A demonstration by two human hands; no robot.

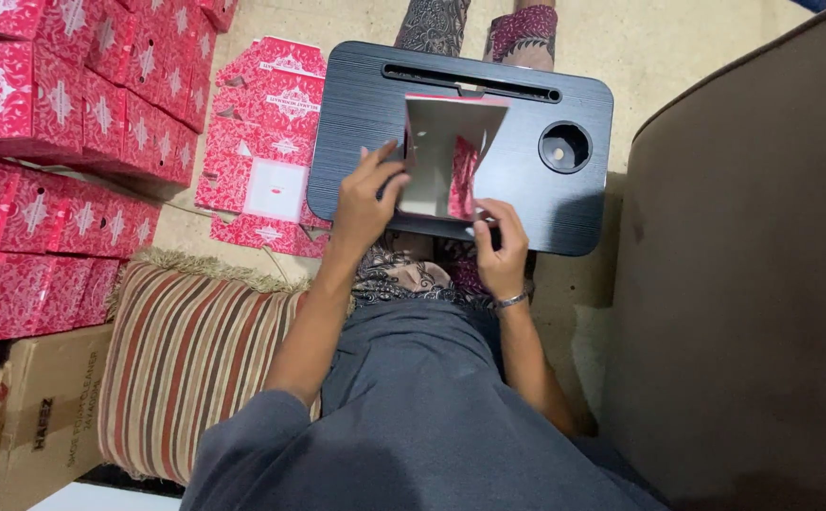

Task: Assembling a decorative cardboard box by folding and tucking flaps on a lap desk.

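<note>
A half-folded cardboard box (446, 151), grey-white inside and red patterned outside, stands open on a black lap desk (356, 104). My left hand (367, 201) grips the box's left wall, fingers over its edge. At the box's near right corner, my right hand (501, 254) pinches a flap; a bracelet sits on that wrist. Both hands are on the same box.
Flat red patterned box blanks (266, 142) lie on the floor left of the desk. Stacks of finished red boxes (62, 104) fill the left side. A striped cushion (190, 360) and a brown carton (44, 416) lie at lower left. A dark sofa side (754, 284) stands to the right.
</note>
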